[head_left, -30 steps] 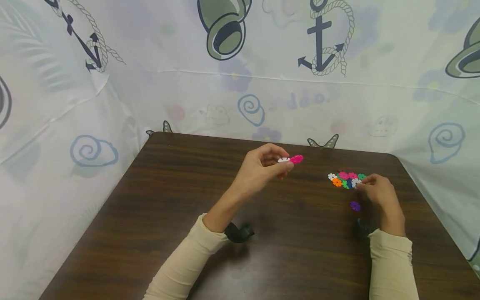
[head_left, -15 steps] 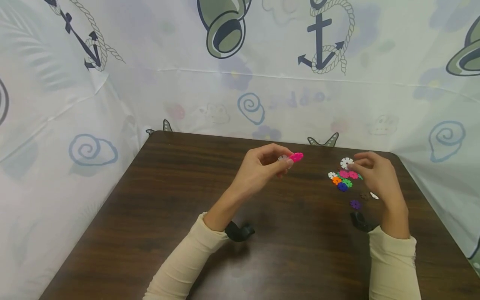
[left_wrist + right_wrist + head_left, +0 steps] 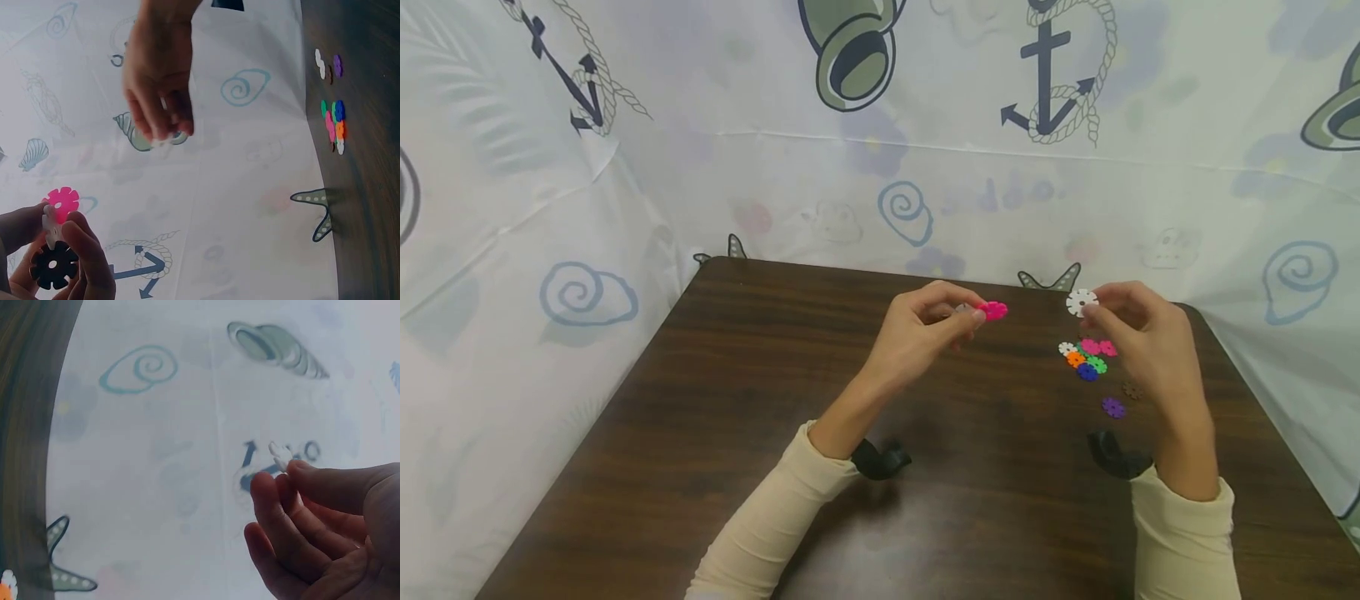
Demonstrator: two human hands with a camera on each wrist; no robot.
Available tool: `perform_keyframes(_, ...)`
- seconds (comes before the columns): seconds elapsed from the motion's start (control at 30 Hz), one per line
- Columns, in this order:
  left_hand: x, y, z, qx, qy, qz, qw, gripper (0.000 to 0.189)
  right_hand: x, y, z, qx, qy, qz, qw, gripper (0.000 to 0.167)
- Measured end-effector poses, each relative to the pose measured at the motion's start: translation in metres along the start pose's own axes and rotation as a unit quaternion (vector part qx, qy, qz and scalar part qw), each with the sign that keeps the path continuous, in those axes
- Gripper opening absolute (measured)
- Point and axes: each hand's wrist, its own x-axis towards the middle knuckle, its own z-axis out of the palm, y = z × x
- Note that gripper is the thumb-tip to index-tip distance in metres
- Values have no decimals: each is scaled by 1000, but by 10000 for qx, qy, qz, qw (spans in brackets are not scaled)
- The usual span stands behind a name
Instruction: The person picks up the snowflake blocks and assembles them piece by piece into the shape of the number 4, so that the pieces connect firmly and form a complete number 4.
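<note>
My left hand [image 3: 917,329] is raised above the table, pinching a small chain of plastic snowflake discs. In the left wrist view the chain shows a pink disc [image 3: 68,199], a white disc [image 3: 52,232] seen nearly edge-on and a black disc [image 3: 42,265], joined at their slots. My right hand [image 3: 1161,350] pinches a single white snowflake disc [image 3: 1078,298] by its edge, between thumb and fingers. That disc is held up above the loose pile, apart from the chain. In the right wrist view, the thumb and fingertips partly cover the white disc [image 3: 279,452].
Below the right hand lies a pile of loose discs, with an orange disc [image 3: 1072,357], a blue disc [image 3: 1084,375] and several others. A purple disc [image 3: 1110,405], a brown disc [image 3: 1131,388] and another white disc [image 3: 319,62] lie nearer. Printed cloth [image 3: 760,192] hangs behind the dark table [image 3: 715,400].
My right hand has risen from the pile with a white disc and moved slightly left, toward the left hand. The blue disc in the pile has shifted. My left hand stays nearly still.
</note>
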Motion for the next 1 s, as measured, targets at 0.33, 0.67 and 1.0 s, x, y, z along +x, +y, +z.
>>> perform_keyframes(0.33, 0, 1, 0, 8, -25, 17, 10000, 11, -12, -30, 5, 501, 300, -248, 9980, 25)
perform_keyframes(0.67, -1, 2, 1, 36, -83, 35, 10000, 7, -25, -56, 8, 923, 471, -390, 9938, 24)
perform_keyframes(1.0, -1, 4, 1, 187, -2, -162, 9997, 14, -37, -75, 13, 1038, 867, -1114, 9845, 31)
